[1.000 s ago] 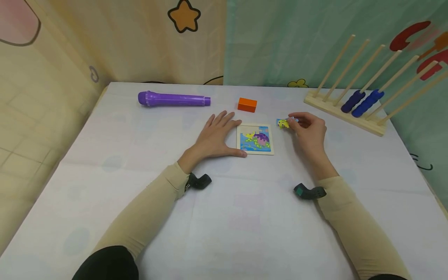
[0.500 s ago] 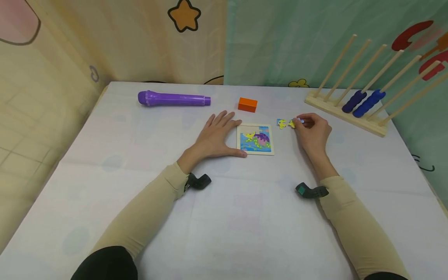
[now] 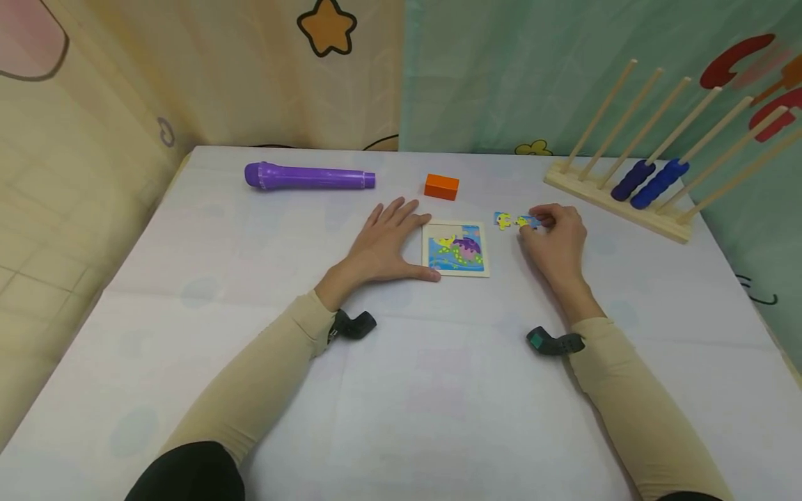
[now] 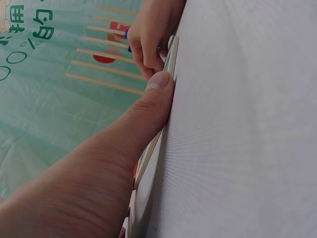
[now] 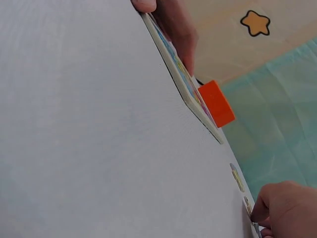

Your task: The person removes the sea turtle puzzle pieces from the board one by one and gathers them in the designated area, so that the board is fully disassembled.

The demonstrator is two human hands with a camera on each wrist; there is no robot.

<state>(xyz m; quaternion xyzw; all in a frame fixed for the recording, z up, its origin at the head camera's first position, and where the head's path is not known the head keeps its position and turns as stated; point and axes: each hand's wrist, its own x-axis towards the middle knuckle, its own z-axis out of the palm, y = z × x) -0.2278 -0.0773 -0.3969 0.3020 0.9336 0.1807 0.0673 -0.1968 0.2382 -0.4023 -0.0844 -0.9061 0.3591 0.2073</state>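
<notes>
A small square picture puzzle (image 3: 456, 249) in a pale wooden frame lies on the table, with a bare patch at its upper left. My left hand (image 3: 382, 250) spreads beside it with straight fingers; the thumb (image 4: 159, 84) rests at the frame's near edge. To the right of the frame lies a loose yellow-and-blue puzzle piece (image 3: 503, 220). Beside it is a second puzzle piece (image 3: 522, 221), close to my right fingertips. My right hand (image 3: 556, 236) has curled fingers and pinches a further small piece (image 5: 256, 229), mostly hidden by the fingers.
An orange block (image 3: 441, 186) sits behind the puzzle. A purple toy microphone (image 3: 310, 177) lies at the back left. At the back right stands a wooden peg rack (image 3: 617, 202) with blue beads on two pegs. Curtains hang behind the white table (image 3: 413, 417).
My right hand has shifted right, away from the first loose piece, then slightly back left. A second piece beside it has come into view. My left hand stays at the frame.
</notes>
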